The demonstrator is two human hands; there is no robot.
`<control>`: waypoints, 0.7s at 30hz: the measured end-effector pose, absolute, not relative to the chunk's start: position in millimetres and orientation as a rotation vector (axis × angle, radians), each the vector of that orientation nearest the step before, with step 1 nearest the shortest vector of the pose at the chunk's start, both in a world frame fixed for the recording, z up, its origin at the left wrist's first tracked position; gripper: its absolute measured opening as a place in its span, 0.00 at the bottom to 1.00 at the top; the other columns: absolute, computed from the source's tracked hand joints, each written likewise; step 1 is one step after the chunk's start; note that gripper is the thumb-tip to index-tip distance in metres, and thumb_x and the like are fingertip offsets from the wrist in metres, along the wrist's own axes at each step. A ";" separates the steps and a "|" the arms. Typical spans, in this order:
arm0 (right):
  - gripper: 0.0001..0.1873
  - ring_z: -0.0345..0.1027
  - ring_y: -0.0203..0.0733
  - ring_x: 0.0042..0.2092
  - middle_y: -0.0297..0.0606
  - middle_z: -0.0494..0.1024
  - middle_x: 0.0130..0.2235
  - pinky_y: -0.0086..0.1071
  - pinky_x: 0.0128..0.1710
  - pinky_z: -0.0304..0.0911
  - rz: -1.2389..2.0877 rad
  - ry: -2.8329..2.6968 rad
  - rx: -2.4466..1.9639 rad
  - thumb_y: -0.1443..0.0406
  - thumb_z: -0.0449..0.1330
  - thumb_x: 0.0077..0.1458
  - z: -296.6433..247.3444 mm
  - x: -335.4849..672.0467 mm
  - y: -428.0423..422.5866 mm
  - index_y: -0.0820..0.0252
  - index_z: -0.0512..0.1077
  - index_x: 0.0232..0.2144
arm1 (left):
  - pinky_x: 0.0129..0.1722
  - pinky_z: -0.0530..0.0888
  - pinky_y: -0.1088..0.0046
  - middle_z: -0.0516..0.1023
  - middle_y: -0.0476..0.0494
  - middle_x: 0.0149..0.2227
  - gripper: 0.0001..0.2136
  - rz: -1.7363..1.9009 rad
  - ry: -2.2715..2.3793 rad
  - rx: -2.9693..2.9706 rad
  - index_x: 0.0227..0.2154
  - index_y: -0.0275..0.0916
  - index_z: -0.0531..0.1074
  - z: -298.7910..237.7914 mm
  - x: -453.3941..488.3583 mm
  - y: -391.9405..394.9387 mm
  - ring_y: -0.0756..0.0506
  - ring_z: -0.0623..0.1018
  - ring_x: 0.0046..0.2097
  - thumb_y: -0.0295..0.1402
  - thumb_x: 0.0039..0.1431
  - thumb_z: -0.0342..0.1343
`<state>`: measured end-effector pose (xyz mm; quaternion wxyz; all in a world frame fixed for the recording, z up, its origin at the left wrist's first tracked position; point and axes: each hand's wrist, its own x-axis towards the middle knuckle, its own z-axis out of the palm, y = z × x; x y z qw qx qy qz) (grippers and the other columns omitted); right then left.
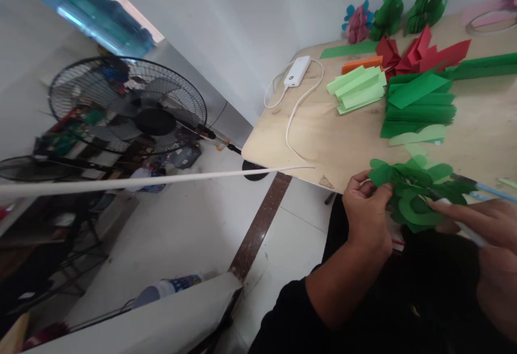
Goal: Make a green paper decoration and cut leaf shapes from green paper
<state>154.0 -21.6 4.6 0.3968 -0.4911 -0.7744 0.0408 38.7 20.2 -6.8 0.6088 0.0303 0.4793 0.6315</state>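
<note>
We are grasping a layered green paper cut-out (416, 195) with the fingers (365, 188) of our left hand (365, 214), holding it just past the edge of the plywood surface (323, 141). Our right hand (493, 230) is extending its fingers (452, 208) toward the cut-out while gripping a white pen-shaped tool (464, 230). Folded light-green paper (357, 89), folded dark-green paper (418, 105) and folded red paper (424, 55) are lying on the surface, near a white power bank (297, 71) and its cable (297, 111).
</note>
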 end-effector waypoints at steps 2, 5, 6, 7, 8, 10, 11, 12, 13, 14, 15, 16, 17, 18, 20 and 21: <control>0.22 0.66 0.45 0.34 0.38 0.70 0.32 0.39 0.35 0.58 0.147 -1.986 -1.187 0.68 0.46 0.59 0.9 154.7 -21.5 0.46 0.65 0.53 | 0.37 0.70 0.72 0.78 0.45 0.30 0.17 1.466 1.094 0.071 0.36 0.35 0.71 -7.0 38.7 19.8 0.50 0.76 0.30 0.25 0.38 0.63; 0.17 0.65 0.46 0.33 0.39 0.72 0.30 0.39 0.35 0.58 0.099 -2.017 -1.268 0.67 0.50 0.58 -4.6 156.2 -21.2 0.54 0.67 0.49 | 0.38 0.70 0.72 0.78 0.45 0.31 0.17 1.478 1.082 0.072 0.35 0.35 0.71 -6.9 38.5 18.9 0.50 0.76 0.31 0.25 0.38 0.63; 0.14 0.65 0.47 0.33 0.39 0.73 0.29 0.40 0.36 0.58 0.067 -2.019 -1.297 0.66 0.52 0.57 -5.9 156.6 -21.2 0.56 0.68 0.46 | 0.38 0.70 0.72 0.78 0.44 0.31 0.17 1.478 1.081 0.073 0.35 0.35 0.71 -6.9 38.3 18.6 0.50 0.77 0.31 0.25 0.38 0.64; 0.12 0.66 0.48 0.33 0.40 0.74 0.29 0.41 0.37 0.59 0.038 -2.023 -1.317 0.64 0.54 0.57 -7.0 157.0 -21.0 0.57 0.69 0.44 | 0.38 0.70 0.72 0.78 0.44 0.31 0.17 1.476 1.081 0.073 0.35 0.35 0.72 -6.8 38.2 18.4 0.50 0.77 0.31 0.25 0.38 0.64; 0.11 0.66 0.49 0.32 0.40 0.74 0.28 0.42 0.38 0.60 0.007 -2.028 -1.323 0.63 0.55 0.56 -7.8 157.3 -20.5 0.57 0.69 0.42 | 0.37 0.70 0.72 0.78 0.44 0.31 0.17 1.473 1.080 0.073 0.35 0.35 0.72 -6.6 38.0 18.2 0.49 0.77 0.32 0.25 0.38 0.64; 0.10 0.68 0.49 0.32 0.41 0.76 0.28 0.43 0.38 0.60 -0.067 -2.057 -1.287 0.61 0.57 0.55 -8.7 157.4 -18.6 0.58 0.70 0.39 | 0.37 0.70 0.72 0.79 0.43 0.32 0.17 1.471 1.077 0.073 0.35 0.35 0.72 -6.2 37.4 17.9 0.49 0.77 0.32 0.25 0.38 0.64; 0.10 0.69 0.48 0.31 0.42 0.76 0.28 0.43 0.38 0.60 -0.105 -2.076 -1.259 0.61 0.58 0.54 -8.7 157.2 -17.3 0.58 0.70 0.39 | 0.37 0.71 0.72 0.79 0.43 0.32 0.17 1.471 1.075 0.072 0.36 0.34 0.72 -5.8 37.1 17.9 0.49 0.77 0.32 0.25 0.38 0.64; 0.10 0.70 0.48 0.31 0.41 0.77 0.28 0.43 0.38 0.60 -0.130 -2.089 -1.242 0.61 0.58 0.54 -8.4 156.7 -15.8 0.58 0.71 0.38 | 0.37 0.71 0.72 0.79 0.43 0.32 0.17 1.471 1.073 0.071 0.36 0.34 0.72 -5.5 36.8 17.9 0.49 0.77 0.33 0.25 0.38 0.64; 0.09 0.70 0.47 0.30 0.40 0.77 0.28 0.42 0.38 0.59 -0.148 -2.096 -1.229 0.61 0.59 0.54 -7.8 156.0 -14.3 0.57 0.71 0.38 | 0.37 0.71 0.72 0.79 0.43 0.32 0.17 1.470 1.069 0.068 0.36 0.34 0.72 -5.2 36.5 17.8 0.49 0.77 0.33 0.25 0.38 0.64; 0.08 0.70 0.46 0.30 0.39 0.78 0.28 0.42 0.37 0.59 -0.158 -2.095 -1.221 0.62 0.60 0.53 -6.9 155.1 -12.9 0.56 0.72 0.37 | 0.38 0.71 0.72 0.79 0.43 0.32 0.17 1.467 1.066 0.063 0.35 0.34 0.72 -5.1 36.2 17.8 0.49 0.77 0.33 0.25 0.38 0.64; 0.07 0.71 0.46 0.29 0.37 0.78 0.28 0.42 0.37 0.59 -0.160 -2.090 -1.215 0.63 0.60 0.53 -5.9 154.0 -11.8 0.55 0.72 0.37 | 0.38 0.71 0.72 0.79 0.43 0.33 0.17 1.462 1.063 0.058 0.35 0.34 0.72 -5.2 35.9 17.9 0.49 0.77 0.33 0.24 0.38 0.64; 0.07 0.71 0.45 0.30 0.36 0.78 0.27 0.41 0.37 0.58 -0.152 -2.082 -1.209 0.64 0.61 0.52 -4.7 152.6 -11.0 0.55 0.72 0.37 | 0.38 0.71 0.72 0.79 0.43 0.33 0.17 1.455 1.060 0.053 0.35 0.34 0.72 -5.4 35.7 17.9 0.49 0.78 0.33 0.24 0.38 0.64; 0.09 0.71 0.44 0.30 0.35 0.78 0.27 0.41 0.37 0.58 -0.137 -2.075 -1.192 0.66 0.61 0.52 -3.3 151.2 -10.5 0.55 0.72 0.38 | 0.39 0.71 0.72 0.79 0.43 0.33 0.17 1.451 1.059 0.049 0.35 0.34 0.72 -5.9 35.6 17.9 0.49 0.78 0.33 0.23 0.38 0.64; 0.11 0.70 0.44 0.30 0.34 0.78 0.28 0.40 0.37 0.58 -0.118 -2.067 -1.172 0.67 0.61 0.52 -2.0 149.8 -10.4 0.55 0.72 0.41 | 0.39 0.71 0.72 0.79 0.43 0.33 0.17 1.448 1.060 0.043 0.36 0.34 0.72 -6.4 35.5 18.0 0.49 0.78 0.33 0.23 0.38 0.64; 0.15 0.70 0.44 0.32 0.34 0.78 0.29 0.40 0.37 0.58 -0.068 -2.043 -1.158 0.68 0.60 0.53 0.3 147.2 -10.7 0.56 0.71 0.45 | 0.39 0.71 0.72 0.79 0.43 0.33 0.18 1.442 1.062 0.035 0.36 0.35 0.72 -7.6 35.5 18.0 0.49 0.78 0.33 0.24 0.37 0.64; 0.17 0.70 0.44 0.32 0.35 0.78 0.29 0.41 0.37 0.58 -0.047 -2.031 -1.161 0.69 0.59 0.53 1.2 146.1 -11.0 0.56 0.70 0.47 | 0.39 0.71 0.72 0.79 0.43 0.33 0.19 1.440 1.060 0.032 0.36 0.35 0.72 -8.0 35.4 17.9 0.49 0.78 0.33 0.24 0.37 0.65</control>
